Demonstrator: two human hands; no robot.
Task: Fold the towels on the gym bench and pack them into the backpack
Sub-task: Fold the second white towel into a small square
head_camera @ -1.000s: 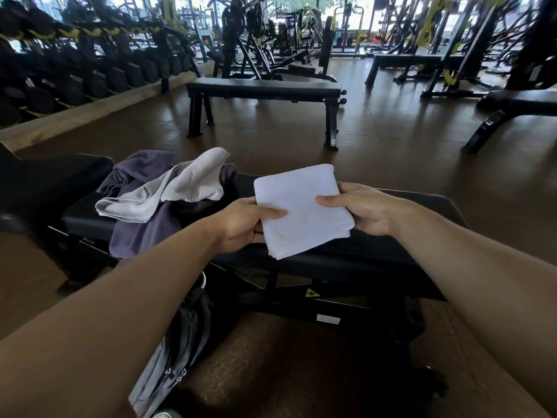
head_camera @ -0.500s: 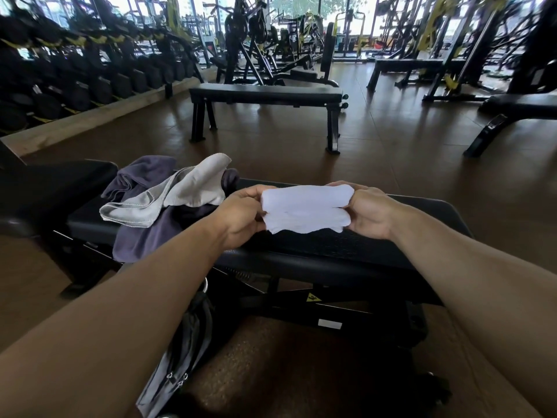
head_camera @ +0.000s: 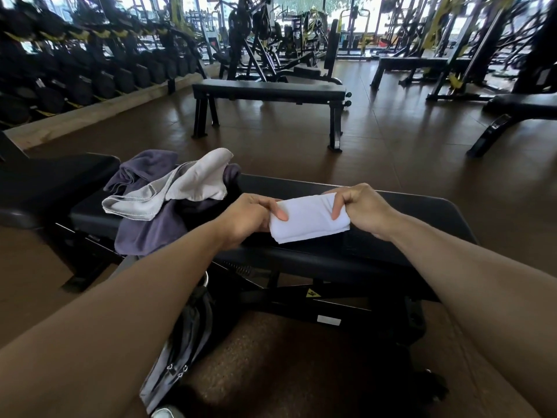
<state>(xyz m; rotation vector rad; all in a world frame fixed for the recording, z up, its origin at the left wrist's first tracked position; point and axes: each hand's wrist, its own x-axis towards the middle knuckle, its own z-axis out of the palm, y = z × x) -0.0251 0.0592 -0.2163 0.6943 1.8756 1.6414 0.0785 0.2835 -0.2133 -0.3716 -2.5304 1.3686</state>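
Both hands, left (head_camera: 247, 217) & right (head_camera: 360, 211), pinch white towel (head_camera: 307, 220) ends above bench (head_camera: 391, 212) front edge.

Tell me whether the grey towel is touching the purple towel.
Touching. The head view shows the grey towel draped directly over the purple towel, no gap between.

Towels: three — one white towel (head_camera: 307, 218) folded and held, one grey towel (head_camera: 187, 188) and one purple towel (head_camera: 150, 233) heaped together
Hands: two — left hand (head_camera: 244, 218) and right hand (head_camera: 358, 209), both pinching the white towel
Backpacks: one — grey backpack (head_camera: 180, 351) on the floor
Benches: four in view — the worktop (head_camera: 391, 218) nearest, a flat bench (head_camera: 268, 90) behind it, two more at right
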